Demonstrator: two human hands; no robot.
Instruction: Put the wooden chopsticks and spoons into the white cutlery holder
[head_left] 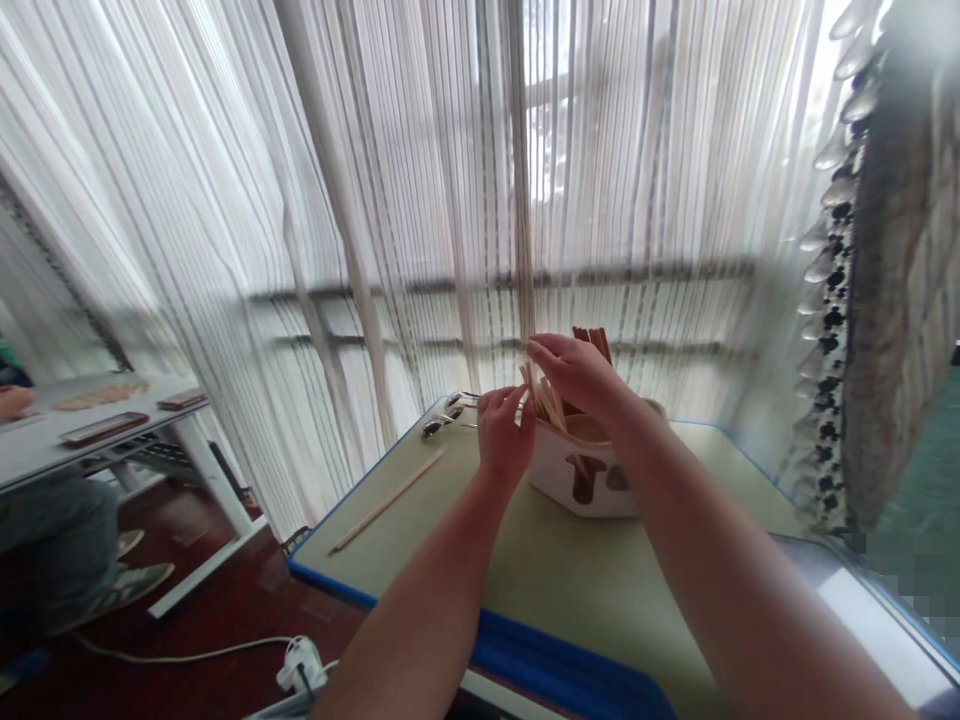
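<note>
A white basket [559, 477] with cut-out openings stands on the table, holding light wooden chopsticks [553, 402] and a bundle of red-brown chopsticks [600, 343]. At its left corner my left hand [506, 430] has its fingers bent and closed at the light chopsticks; the exact grip is partly hidden. My right hand [576, 372] reaches over the basket with fingers stretched above and beside the tops of the light chopsticks. My right forearm covers part of the basket. Beyond my left hand lie metal spoons [433, 427]. One light chopstick [386, 503] lies alone on the left.
The greenish table [600, 580] has a blue edge. Sheer curtains [420, 200] hang behind it. At left, another person's hand [15, 402] rests at a white table [172, 395] bearing trays and light sticks. A white power adapter [302, 663] and cable lie below.
</note>
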